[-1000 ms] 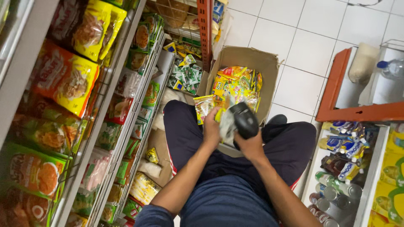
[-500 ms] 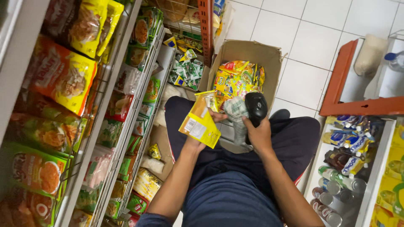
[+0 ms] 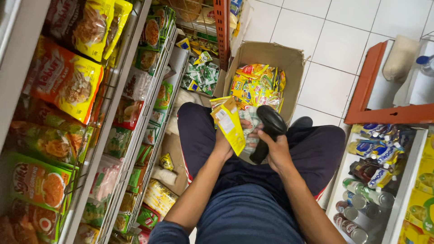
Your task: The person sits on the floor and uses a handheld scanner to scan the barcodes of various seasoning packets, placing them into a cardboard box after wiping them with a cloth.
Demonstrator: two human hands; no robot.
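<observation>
I hold one yellow packet point(image 3: 229, 124) in my left hand point(image 3: 222, 145) and one black handheld scanner point(image 3: 267, 131) in my right hand point(image 3: 276, 151). Both hands are closed around their items, above my lap. One open cardboard box point(image 3: 289, 56) stands on the tiled floor point(image 3: 334, 49) just beyond my knees; it contains many yellow packets, too many to count. A crumpled white-and-green wrapper point(image 3: 249, 129) lies between my hands. Shelves point(image 3: 135, 104) of snack bags stand on my left, and a rack point(image 3: 393, 180) with bottles and cans stands on my right. The packet is tilted, with its printed back towards me. The scanner head points down and left, towards the packet. My forearms converge over my thighs.
</observation>
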